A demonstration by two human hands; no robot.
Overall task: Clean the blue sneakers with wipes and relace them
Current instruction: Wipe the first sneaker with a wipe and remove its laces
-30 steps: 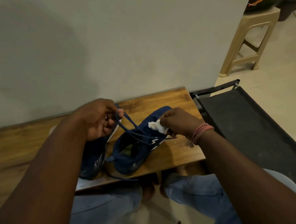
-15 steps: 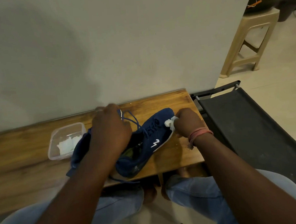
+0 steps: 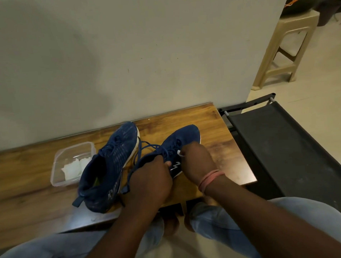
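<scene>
Underhand, knit blue sneaker (image 3: 183, 140), crumpled wipe (image 3: 179, 152).

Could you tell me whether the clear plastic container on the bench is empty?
No, the clear plastic container holds white wipes and sits left of the sneakers.

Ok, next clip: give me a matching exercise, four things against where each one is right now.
Things:
1. left sneaker
2. right sneaker
3. plastic container
4. wipe

Places:
A. gripped by the left hand
B. standing free between the container and the other sneaker
C. pinched in the right hand
D. farthest left on the wooden table

Pairs: 1-B, 2-A, 3-D, 4-C
</scene>
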